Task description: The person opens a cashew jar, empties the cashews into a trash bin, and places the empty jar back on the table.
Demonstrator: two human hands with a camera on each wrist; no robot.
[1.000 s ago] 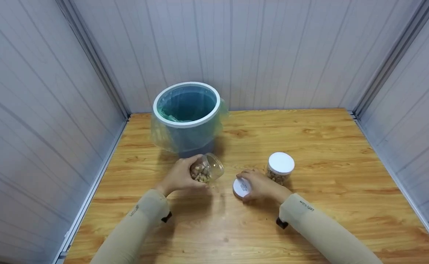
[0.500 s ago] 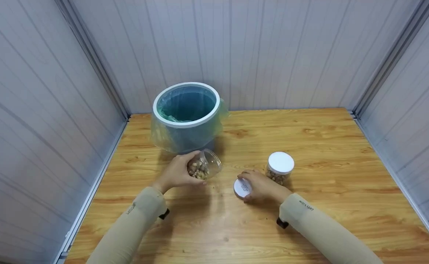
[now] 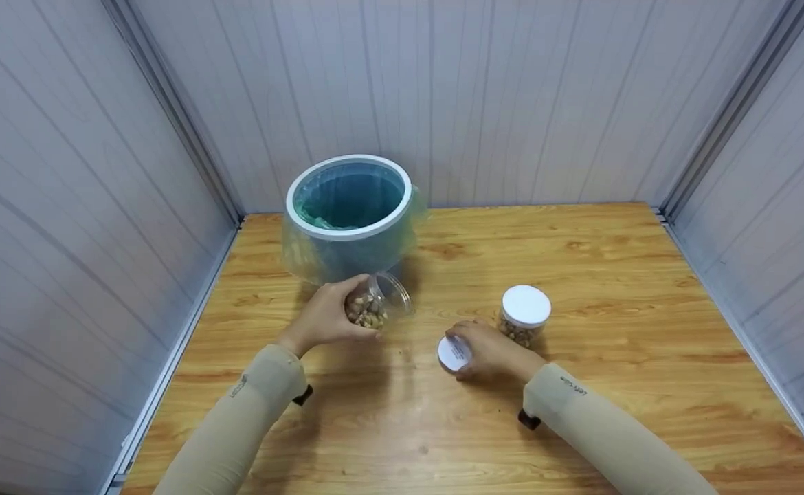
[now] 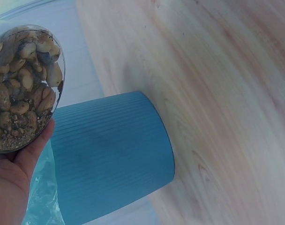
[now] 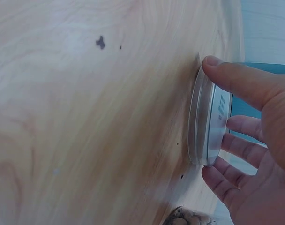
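Note:
My left hand [image 3: 323, 315] grips a clear plastic jar [image 3: 392, 295] around its body, tilted on its side with the uncovered mouth toward the right. Nuts [image 3: 366, 311] lie in the lower part of it. Up close in the left wrist view, the jar's base [image 4: 26, 89] shows cashew-like nuts and dark crumbs. My right hand [image 3: 493, 350] holds a round white lid [image 3: 453, 354] by its rim, low at the table, thumb on one side and fingertips on the other. Small print shows on the lid's top [image 5: 220, 110] in the right wrist view.
Behind my left hand stands a blue bin [image 3: 364, 258] with a white rim [image 3: 349, 234] and a green-tinted bag. A second jar of nuts with its white lid on [image 3: 526, 306] stands just past my right hand. Dark specks [image 5: 101, 42] dot the wooden table.
My left hand has moved up and slightly left with the tilted jar, closer to the bin. My right hand and the lid stay almost where they were.

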